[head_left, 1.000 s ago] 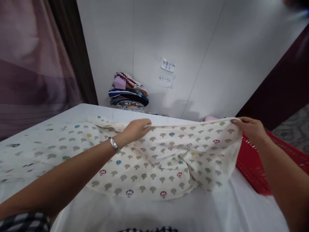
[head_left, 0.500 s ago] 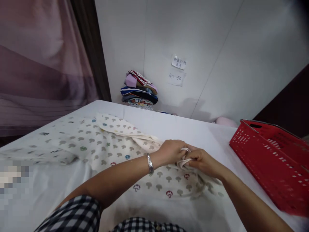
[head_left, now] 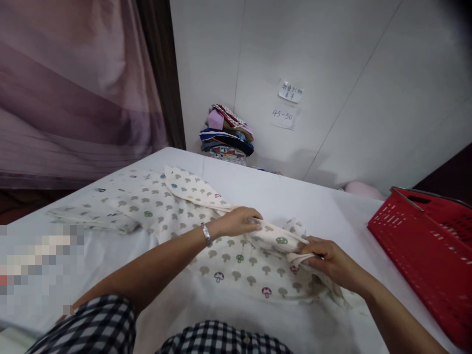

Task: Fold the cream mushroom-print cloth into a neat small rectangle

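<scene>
— Cream cotton with little mushroom prints: that is the garment [head_left: 206, 231] both hands are on, is it?

— Yes. It lies spread on the white worktop [head_left: 295, 196], and a folded edge of it runs between the two hands. The left hand [head_left: 239, 222], a silver bracelet [head_left: 207, 234] on its wrist, has its fingers curled down over that edge, pressing it to the cloth beneath.

— And the right hand [head_left: 328, 259]?

— Closed on the other end of the same edge, pinching a bunched corner between thumb and fingers, just off the worktop.

— What lies around them?

— A red plastic basket [head_left: 424, 241] stands well to the right of the right hand. Far beyond the left hand, a stack of folded clothes [head_left: 226, 137] sits against the white wall, with two paper notes [head_left: 287, 103] stuck up to its right. A purple curtain [head_left: 73, 88] hangs off to the left.
</scene>
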The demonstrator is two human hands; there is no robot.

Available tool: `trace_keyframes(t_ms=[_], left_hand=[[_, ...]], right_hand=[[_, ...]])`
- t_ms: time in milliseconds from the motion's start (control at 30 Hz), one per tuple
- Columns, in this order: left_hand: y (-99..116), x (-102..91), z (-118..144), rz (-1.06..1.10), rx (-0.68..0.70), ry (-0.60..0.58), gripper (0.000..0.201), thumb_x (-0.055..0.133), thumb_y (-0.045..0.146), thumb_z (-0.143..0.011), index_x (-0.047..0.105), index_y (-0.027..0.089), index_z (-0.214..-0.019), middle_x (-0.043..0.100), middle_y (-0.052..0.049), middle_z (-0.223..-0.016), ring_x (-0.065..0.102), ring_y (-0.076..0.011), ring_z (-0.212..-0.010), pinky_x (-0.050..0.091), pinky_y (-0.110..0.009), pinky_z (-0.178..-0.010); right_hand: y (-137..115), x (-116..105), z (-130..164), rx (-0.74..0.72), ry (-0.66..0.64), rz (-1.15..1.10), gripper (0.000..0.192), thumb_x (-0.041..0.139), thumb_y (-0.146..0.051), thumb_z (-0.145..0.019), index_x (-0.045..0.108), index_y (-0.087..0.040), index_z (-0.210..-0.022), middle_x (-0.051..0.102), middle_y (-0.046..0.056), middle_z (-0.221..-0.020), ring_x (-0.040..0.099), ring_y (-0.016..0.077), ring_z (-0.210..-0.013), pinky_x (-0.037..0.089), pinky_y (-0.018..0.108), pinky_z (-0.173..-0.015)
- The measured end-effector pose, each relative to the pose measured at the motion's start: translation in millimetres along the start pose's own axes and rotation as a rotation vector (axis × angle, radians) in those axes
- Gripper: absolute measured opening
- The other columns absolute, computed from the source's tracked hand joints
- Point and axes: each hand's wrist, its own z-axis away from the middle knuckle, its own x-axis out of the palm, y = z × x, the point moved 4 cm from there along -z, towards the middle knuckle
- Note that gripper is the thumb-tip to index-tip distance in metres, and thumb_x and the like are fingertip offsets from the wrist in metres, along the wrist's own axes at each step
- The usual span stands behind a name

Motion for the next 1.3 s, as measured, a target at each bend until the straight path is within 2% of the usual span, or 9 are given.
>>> trace_keyframes(t_ms=[167, 300, 467, 633, 800, 900, 1067, 1200, 1300], left_hand=[[-53.0, -18.5, 25.4, -0.179, -0.08, 0.177, 0.035, 0.055, 0.037, -0.083, 0.058, 0.021, -0.114, 0.061, -0.009, -0.12, 0.052, -0.0234, -0.114, 0.039, -0.042, -0.099], [-74.7, -24.1, 43.5, -0.217, -0.162, 0.222, 0.035, 0.051, 0.035, -0.085, 0.058, 0.02, -0.115, 0.061, -0.009, -0.121, 0.053, -0.0236, -0.114, 0.038, -0.042, -0.1], [-74.8, -21.6, 39.6, -0.187, -0.175, 0.233, 0.037, 0.045, 0.039, -0.088, 0.058, 0.018, -0.115, 0.061, -0.01, -0.12, 0.053, -0.0236, -0.113, 0.042, -0.04, -0.096], [-72.5, -21.6, 22.9, -0.195, -0.119, 0.174, 0.03, 0.038, 0.037, -0.091, 0.062, 0.019, -0.092, 0.066, -0.007, -0.094, 0.058, -0.0206, -0.091, 0.044, -0.036, -0.086], [-64.1, -54.7, 37.7, -0.114, -0.296, 0.43, 0.029, 0.036, 0.038, -0.09, 0.056, 0.019, -0.098, 0.064, -0.006, -0.096, 0.058, -0.0189, -0.088, 0.045, -0.031, -0.078], [-58.3, -62.1, 54.9, -0.137, -0.301, 0.403, 0.028, 0.037, 0.038, -0.09, 0.056, 0.02, -0.098, 0.064, -0.004, -0.094, 0.058, -0.0186, -0.085, 0.045, -0.029, -0.075], [-68.3, -43.9, 82.0, -0.235, -0.246, 0.261, 0.029, 0.035, 0.036, -0.092, 0.057, 0.02, -0.098, 0.064, -0.005, -0.099, 0.059, -0.0182, -0.087, 0.046, -0.03, -0.076], [-73.9, -28.1, 91.4, -0.36, -0.12, 0.307, 0.025, 0.037, 0.026, -0.091, 0.059, 0.019, -0.1, 0.064, -0.006, -0.103, 0.057, -0.0186, -0.097, 0.045, -0.033, -0.086], [-70.0, -27.4, 88.5, -0.511, -0.096, 0.433, 0.024, 0.039, 0.021, -0.089, 0.063, 0.017, -0.094, 0.065, -0.007, -0.097, 0.057, -0.0196, -0.094, 0.044, -0.035, -0.084]], right_hand=[[3.4, 3.3, 2.8, 0.006, 0.017, 0.036, 0.025, 0.05, -0.037, -0.087, 0.069, -0.023, -0.079, 0.063, 0.003, -0.079, 0.056, 0.0207, -0.084, 0.045, 0.035, -0.082], [4.4, 9.9, 6.2, -0.002, 0.003, 0.052, 0.022, 0.05, -0.033, -0.087, 0.069, -0.023, -0.081, 0.062, 0.003, -0.081, 0.056, 0.02, -0.084, 0.046, 0.032, -0.077], [-1.4, 18.1, 13.2, -0.019, -0.004, 0.137, 0.02, 0.047, -0.027, -0.088, 0.067, -0.024, -0.085, 0.062, 0.004, -0.091, 0.058, 0.0191, -0.087, 0.048, 0.031, -0.077], [-9.8, 26.1, 19.8, -0.04, -0.011, 0.237, 0.021, 0.044, -0.022, -0.089, 0.064, -0.023, -0.085, 0.06, 0.005, -0.093, 0.058, 0.0182, -0.085, 0.049, 0.031, -0.075], [-5.8, 30.2, 24.6, -0.019, -0.019, 0.3, 0.023, 0.043, -0.016, -0.088, 0.063, -0.025, -0.095, 0.06, 0.004, -0.1, 0.059, 0.0174, -0.089, 0.049, 0.031, -0.076], [0.4, 28.7, 24.9, -0.027, 0.01, 0.302, 0.026, 0.044, -0.016, -0.088, 0.064, -0.026, -0.102, 0.06, 0.005, -0.103, 0.059, 0.0174, -0.092, 0.05, 0.03, -0.078], [6.5, 25.0, 21.0, -0.074, 0.052, 0.351, 0.024, 0.044, -0.019, -0.089, 0.066, -0.025, -0.097, 0.061, 0.005, -0.101, 0.06, 0.018, -0.091, 0.05, 0.031, -0.078], [8.7, 20.3, 17.8, -0.094, 0.074, 0.376, 0.024, 0.043, -0.023, -0.091, 0.066, -0.026, -0.099, 0.061, 0.005, -0.101, 0.06, 0.0185, -0.093, 0.05, 0.031, -0.078], [8.2, 17.1, 16.2, -0.092, 0.071, 0.368, 0.023, 0.044, -0.025, -0.091, 0.067, -0.025, -0.094, 0.062, 0.005, -0.096, 0.06, 0.0185, -0.09, 0.05, 0.03, -0.076]])
